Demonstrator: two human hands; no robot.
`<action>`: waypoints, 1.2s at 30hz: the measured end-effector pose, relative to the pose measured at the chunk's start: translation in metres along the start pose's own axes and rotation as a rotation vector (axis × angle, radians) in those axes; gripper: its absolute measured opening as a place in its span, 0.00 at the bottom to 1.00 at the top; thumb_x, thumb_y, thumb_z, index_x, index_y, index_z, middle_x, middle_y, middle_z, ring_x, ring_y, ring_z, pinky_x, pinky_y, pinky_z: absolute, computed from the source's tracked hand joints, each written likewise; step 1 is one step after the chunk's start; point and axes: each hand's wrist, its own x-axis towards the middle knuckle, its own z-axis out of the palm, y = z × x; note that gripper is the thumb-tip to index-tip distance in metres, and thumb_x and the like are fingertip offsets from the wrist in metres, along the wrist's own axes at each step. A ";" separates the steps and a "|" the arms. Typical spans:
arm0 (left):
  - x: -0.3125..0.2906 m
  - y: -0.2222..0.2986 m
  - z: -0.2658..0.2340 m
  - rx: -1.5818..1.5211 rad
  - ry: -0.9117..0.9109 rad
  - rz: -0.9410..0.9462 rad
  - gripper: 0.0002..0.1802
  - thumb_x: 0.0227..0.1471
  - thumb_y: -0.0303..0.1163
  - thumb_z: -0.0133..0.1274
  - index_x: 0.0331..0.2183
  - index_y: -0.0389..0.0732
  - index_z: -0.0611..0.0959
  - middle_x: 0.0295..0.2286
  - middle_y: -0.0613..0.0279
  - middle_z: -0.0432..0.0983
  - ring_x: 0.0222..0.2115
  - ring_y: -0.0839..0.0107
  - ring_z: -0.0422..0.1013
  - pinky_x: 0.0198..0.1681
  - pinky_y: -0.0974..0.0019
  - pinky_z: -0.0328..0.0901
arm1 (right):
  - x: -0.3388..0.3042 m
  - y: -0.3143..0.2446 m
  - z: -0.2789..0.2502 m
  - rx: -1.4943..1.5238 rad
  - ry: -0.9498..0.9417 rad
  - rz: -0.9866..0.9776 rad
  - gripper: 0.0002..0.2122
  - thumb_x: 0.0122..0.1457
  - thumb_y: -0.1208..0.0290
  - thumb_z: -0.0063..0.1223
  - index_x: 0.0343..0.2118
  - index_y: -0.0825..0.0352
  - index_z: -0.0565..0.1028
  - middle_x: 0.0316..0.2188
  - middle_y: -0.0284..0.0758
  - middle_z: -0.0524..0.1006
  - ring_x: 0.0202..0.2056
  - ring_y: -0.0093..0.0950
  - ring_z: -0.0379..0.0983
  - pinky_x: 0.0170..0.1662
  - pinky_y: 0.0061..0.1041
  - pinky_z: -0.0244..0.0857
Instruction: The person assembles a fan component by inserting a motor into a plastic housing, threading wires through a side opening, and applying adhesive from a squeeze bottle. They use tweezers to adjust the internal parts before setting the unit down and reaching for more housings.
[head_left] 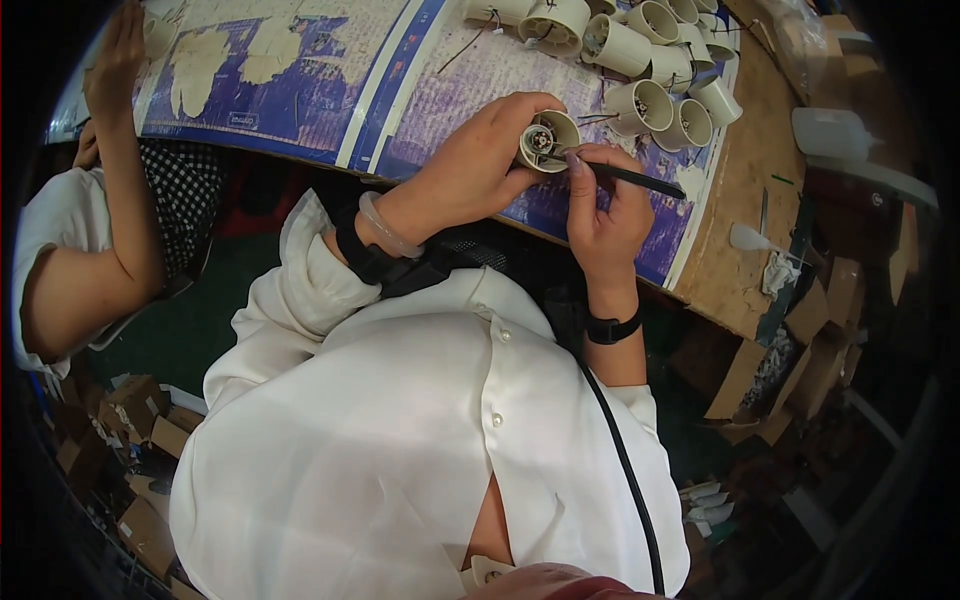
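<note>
My left hand (pixel 468 160) grips a cream-white plastic cylindrical housing (pixel 566 128) over the table's near edge, its open end facing up toward me. Inside sits a round part with metal pieces and a dark ring; its details are too small to make out. My right hand (pixel 612 220) is closed around a slim black pointed tool (pixel 655 183), perhaps tweezers. The tip reaches into the opening of the housing, while the thicker end sticks out to the right. Just beyond my right hand, a similar cream housing (pixel 640 108) lies on the table.
Several more cream housings (pixel 655 22), some with dark wires, crowd the far right of the blue-and-white covered table (pixel 300 100). A white bottle (pixel 835 133) stands at right. Cardboard boxes (pixel 735 378) sit below. At left is another person's arm (pixel 130 200).
</note>
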 end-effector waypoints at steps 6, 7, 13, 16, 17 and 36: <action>-0.001 -0.001 0.000 -0.008 0.008 -0.011 0.33 0.43 0.23 0.61 0.52 0.38 0.67 0.46 0.51 0.71 0.47 0.53 0.70 0.49 0.61 0.65 | 0.002 -0.006 -0.001 -0.046 -0.017 0.007 0.05 0.58 0.81 0.54 0.37 0.71 0.73 0.34 0.37 0.77 0.32 0.22 0.74 0.36 0.18 0.69; -0.001 0.000 0.000 -0.012 0.007 -0.009 0.33 0.43 0.23 0.61 0.52 0.38 0.67 0.46 0.51 0.71 0.47 0.53 0.70 0.49 0.61 0.65 | 0.002 -0.005 -0.003 -0.047 -0.017 0.007 0.05 0.58 0.81 0.54 0.37 0.71 0.73 0.34 0.37 0.77 0.32 0.22 0.74 0.36 0.18 0.69; 0.000 0.000 0.000 -0.004 0.004 -0.004 0.33 0.43 0.23 0.61 0.52 0.38 0.67 0.46 0.51 0.71 0.47 0.54 0.70 0.49 0.61 0.65 | 0.000 -0.002 -0.008 -0.008 -0.011 0.004 0.05 0.57 0.81 0.55 0.36 0.71 0.73 0.33 0.37 0.78 0.33 0.24 0.74 0.37 0.19 0.69; 0.001 0.001 0.001 -0.040 0.020 0.009 0.32 0.42 0.22 0.61 0.50 0.38 0.68 0.43 0.51 0.71 0.45 0.51 0.69 0.48 0.59 0.64 | 0.002 -0.002 -0.007 -0.020 -0.017 -0.030 0.05 0.57 0.81 0.55 0.36 0.71 0.74 0.33 0.37 0.78 0.33 0.24 0.74 0.37 0.19 0.68; 0.001 0.002 0.001 -0.057 0.028 0.016 0.31 0.41 0.22 0.61 0.49 0.38 0.68 0.42 0.51 0.71 0.44 0.50 0.68 0.47 0.58 0.64 | 0.003 -0.002 -0.007 -0.029 -0.016 -0.040 0.05 0.57 0.82 0.55 0.36 0.71 0.74 0.33 0.37 0.78 0.33 0.24 0.74 0.37 0.19 0.68; -0.005 -0.002 0.002 -0.011 0.013 0.028 0.33 0.41 0.21 0.60 0.51 0.38 0.68 0.45 0.49 0.70 0.47 0.50 0.68 0.51 0.58 0.63 | 0.012 -0.011 -0.008 -0.142 -0.054 -0.157 0.05 0.53 0.82 0.57 0.33 0.69 0.75 0.29 0.37 0.77 0.27 0.32 0.70 0.30 0.25 0.64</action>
